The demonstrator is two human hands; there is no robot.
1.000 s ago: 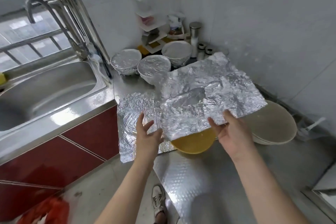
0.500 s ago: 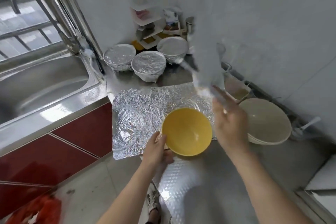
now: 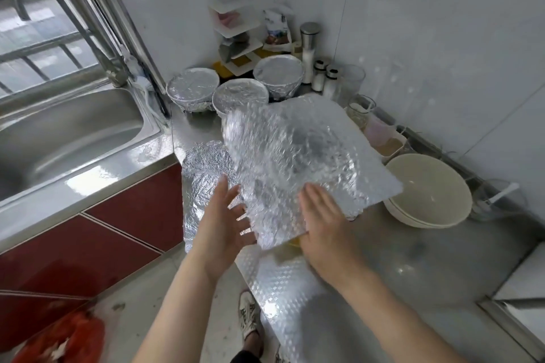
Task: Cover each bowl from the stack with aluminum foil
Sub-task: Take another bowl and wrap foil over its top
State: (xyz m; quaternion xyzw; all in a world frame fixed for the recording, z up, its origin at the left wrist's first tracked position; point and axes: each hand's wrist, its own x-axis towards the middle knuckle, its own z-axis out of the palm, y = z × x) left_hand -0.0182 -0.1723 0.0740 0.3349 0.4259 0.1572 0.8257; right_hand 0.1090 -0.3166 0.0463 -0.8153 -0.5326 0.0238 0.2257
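1. The foil sheet [image 3: 295, 156] is crinkled, shiny and motion-blurred. It is spread at a tilt above the front part of the counter [image 3: 413, 259], its near edge low and its far edge raised.
2. The yellow bowl [image 3: 295, 242] shows only as a sliver under the sheet's near edge; its contents are hidden.
3. The left hand [image 3: 224, 221] has its fingers straight and spread wide at the sheet's near left edge. Contact cannot be told.
4. The right hand [image 3: 324, 230] lies flat on the sheet's near part, fingers straight.
5. A second foil sheet [image 3: 203, 174] lies on the counter, overhanging its front edge.
6. Three covered bowls [image 3: 240, 96] stand near the back corner, wrapped in foil, contents hidden.
7. The white bowls [image 3: 427, 191] are stacked just right of the sheet; the top one's pale inside shows.
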